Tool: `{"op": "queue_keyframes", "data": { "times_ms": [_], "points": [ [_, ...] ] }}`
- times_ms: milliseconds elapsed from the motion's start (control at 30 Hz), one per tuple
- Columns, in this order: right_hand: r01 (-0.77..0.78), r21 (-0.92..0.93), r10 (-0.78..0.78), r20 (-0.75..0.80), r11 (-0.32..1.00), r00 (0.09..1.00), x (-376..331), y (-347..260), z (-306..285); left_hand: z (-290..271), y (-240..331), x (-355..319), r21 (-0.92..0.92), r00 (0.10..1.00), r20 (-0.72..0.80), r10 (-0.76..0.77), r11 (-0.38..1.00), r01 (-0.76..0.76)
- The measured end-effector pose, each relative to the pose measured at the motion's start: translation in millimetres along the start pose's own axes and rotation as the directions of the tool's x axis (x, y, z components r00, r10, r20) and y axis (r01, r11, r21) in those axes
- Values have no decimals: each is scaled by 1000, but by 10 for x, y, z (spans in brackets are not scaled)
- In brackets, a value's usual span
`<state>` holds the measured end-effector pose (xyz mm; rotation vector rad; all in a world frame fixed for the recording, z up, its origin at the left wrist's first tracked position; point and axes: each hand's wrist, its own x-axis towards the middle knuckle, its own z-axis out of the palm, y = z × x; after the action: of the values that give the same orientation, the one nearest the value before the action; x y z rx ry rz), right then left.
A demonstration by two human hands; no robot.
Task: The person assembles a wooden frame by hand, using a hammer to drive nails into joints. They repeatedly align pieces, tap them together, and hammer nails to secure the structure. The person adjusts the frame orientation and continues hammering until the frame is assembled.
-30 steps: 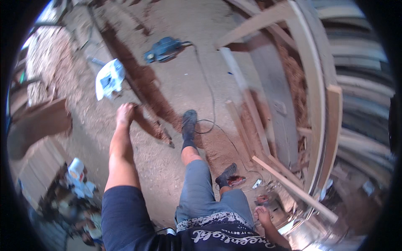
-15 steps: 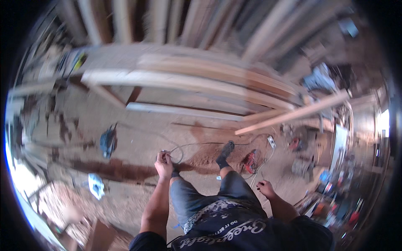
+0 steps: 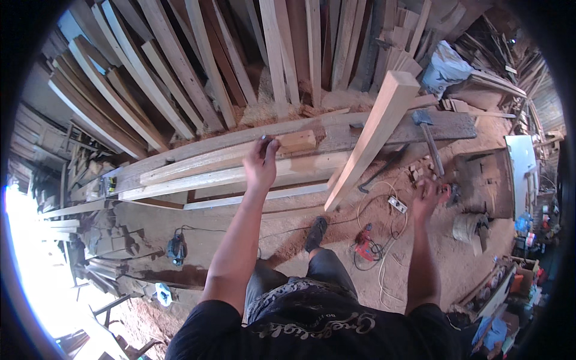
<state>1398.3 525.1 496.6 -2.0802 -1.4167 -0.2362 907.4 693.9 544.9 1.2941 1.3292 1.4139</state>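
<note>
- A thick squared beam [image 3: 216, 162] lay lengthwise on a long grey plank [image 3: 451, 125], ahead of the person and mostly to the left.
- The left hand [image 3: 261, 161] showed over this beam near its right end, fingers bent and thumb drawn close to them; whether it touched the wood or gripped anything small could not be told.
- Alongside, on the person's side, ran a second, paler beam [image 3: 204, 180].
- Right of the left hand, a squared post [image 3: 369, 141] stood tilted, its top end leaning to the right.
- The right hand [image 3: 426, 197] was loosely spread, fingers slightly bent, with no grip to be seen.
- Just beside it was the handle end of a hammer-like tool [image 3: 432, 149], whose dark head rested on the grey plank.
- On the floor, nearer the person, were a red power tool [image 3: 364, 245] with looped cord and a white socket strip [image 3: 396, 204].
- Well to the left sat a dark bluish power tool [image 3: 176, 249].
- Beyond the plank, many boards [image 3: 204, 66] stood in a row, with a white sack [image 3: 445, 67] to their right.
</note>
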Motion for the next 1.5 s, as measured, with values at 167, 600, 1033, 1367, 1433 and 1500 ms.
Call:
{"op": "queue_keyframes", "data": {
  "times_ms": [167,600,1033,1367,1433,1500],
  "points": [
    [53,-362,-27,77,930,997,1044,502,78,482,-165,436,243,991,137,-5,969,-29],
    [-813,267,427,743,518,516,1722,284,276,678,-448,491,280,999,-2,46,959,-43],
    [-229,957,-45,240,175,970,1097,-2551,-1398,548,-453,559,305,906,277,321,864,-400],
    [186,203,-264,487,961,833,840,-3833,-524,488,-411,529,268,889,308,338,866,-422],
    [197,46,-184,599,979,779,739,-3801,-310,504,-402,553,241,880,300,369,863,-444],
    [191,1,-155,590,982,792,650,-3771,-190,487,-405,543,275,874,343,344,853,-443]
  ]
}}
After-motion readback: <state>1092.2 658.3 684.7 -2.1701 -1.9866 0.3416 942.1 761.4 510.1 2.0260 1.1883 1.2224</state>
